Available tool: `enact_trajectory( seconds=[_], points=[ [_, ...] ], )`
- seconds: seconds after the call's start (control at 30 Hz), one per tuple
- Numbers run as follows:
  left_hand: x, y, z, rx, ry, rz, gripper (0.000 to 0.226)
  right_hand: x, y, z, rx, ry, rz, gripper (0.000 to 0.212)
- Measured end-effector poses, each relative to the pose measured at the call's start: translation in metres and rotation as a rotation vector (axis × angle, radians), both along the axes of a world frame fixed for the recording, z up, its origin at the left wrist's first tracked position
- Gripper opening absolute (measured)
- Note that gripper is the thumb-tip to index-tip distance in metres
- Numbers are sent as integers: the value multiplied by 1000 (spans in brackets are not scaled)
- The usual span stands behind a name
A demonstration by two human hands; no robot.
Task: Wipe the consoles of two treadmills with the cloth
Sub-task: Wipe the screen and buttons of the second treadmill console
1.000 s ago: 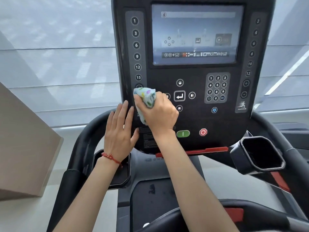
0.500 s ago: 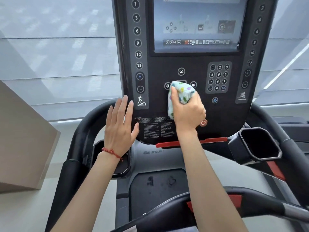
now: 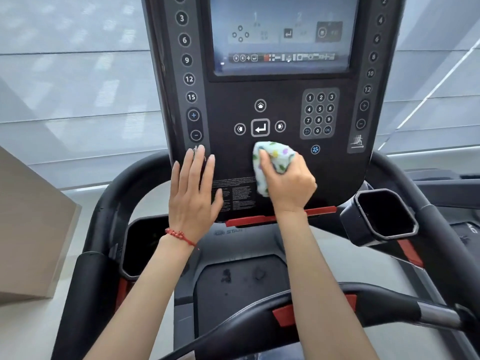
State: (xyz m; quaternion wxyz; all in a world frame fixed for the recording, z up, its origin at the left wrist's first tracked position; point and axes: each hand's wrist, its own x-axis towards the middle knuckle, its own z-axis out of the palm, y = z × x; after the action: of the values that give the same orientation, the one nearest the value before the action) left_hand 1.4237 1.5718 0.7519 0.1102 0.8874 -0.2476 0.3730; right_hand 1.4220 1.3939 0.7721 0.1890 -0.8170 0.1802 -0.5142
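A black treadmill console (image 3: pixel 228 94) fills the upper middle, with a lit screen (image 3: pixel 283 35), arrow and enter buttons and a number keypad (image 3: pixel 319 113). My right hand (image 3: pixel 288 183) grips a bunched white cloth with coloured dots (image 3: pixel 272 159) and presses it on the console's lower middle, just under the enter button. My left hand (image 3: pixel 193 193) lies flat with straight fingers on the console's lower left edge, over the warning text. A red bead bracelet is on that wrist.
Black curved handrails (image 3: pixel 114 198) run down both sides. A cup holder (image 3: pixel 381 216) juts out at the right, another pocket (image 3: pixel 141 245) sits at the left. A red safety bar (image 3: pixel 319 211) runs below the console. A beige block (image 3: pixel 31 224) stands left; window blinds behind.
My right hand with the cloth swept from the console's left side to its middle, then slid down and slightly right. My left hand stayed flat in place. The view tilted down a little.
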Motion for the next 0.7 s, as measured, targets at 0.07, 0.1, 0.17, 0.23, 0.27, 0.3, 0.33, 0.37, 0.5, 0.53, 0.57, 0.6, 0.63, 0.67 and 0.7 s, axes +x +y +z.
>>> enact_trajectory(
  seconds=[0.07, 0.1, 0.17, 0.23, 0.27, 0.3, 0.33, 0.37, 0.5, 0.53, 0.57, 0.6, 0.63, 0.67, 0.7],
  points=[
    [1, -11, 3, 1, 5, -3, 56, -7, -36, 3, 160, 1, -108, 59],
    [2, -15, 4, 5, 7, 0, 56, -11, -51, 6, 252, 27, -149, 63],
    [3, -22, 7, 12, 9, 13, 54, -15, -69, 7, 348, 65, -187, 69],
    [3, -25, 9, 18, 12, 31, 54, -15, -68, 8, 377, 57, -190, 65],
    [3, -26, 9, 22, 11, 40, 54, -14, -64, 10, 395, 38, -184, 60],
    [3, -26, 8, 26, 11, 46, 54, -12, -57, 12, 400, 23, -162, 57],
    [2, -26, 8, 31, 13, 49, 55, -10, -49, 14, 375, 18, -125, 55],
    [1, -26, 7, 36, 14, 51, 56, -6, -39, 16, 324, 21, -76, 54],
    [2, -27, 8, 48, 8, 66, 56, 18, 10, 29, 28, 30, 101, 52],
    [2, -28, 9, 48, 8, 69, 56, 23, 15, 32, -19, 25, 127, 52],
    [2, -29, 9, 45, 7, 73, 55, 27, 16, 35, -52, 15, 149, 53],
    [2, -30, 10, 42, 6, 78, 55, 28, 13, 37, -79, 4, 164, 53],
    [1, -31, 10, 39, 6, 86, 54, 30, 7, 38, -111, -7, 171, 54],
    [1, -32, 11, 36, 5, 96, 54, 30, 0, 41, -141, -16, 172, 55],
    [2, -34, 12, 35, 4, 103, 54, 31, -8, 44, -161, -18, 172, 55]
  ],
)
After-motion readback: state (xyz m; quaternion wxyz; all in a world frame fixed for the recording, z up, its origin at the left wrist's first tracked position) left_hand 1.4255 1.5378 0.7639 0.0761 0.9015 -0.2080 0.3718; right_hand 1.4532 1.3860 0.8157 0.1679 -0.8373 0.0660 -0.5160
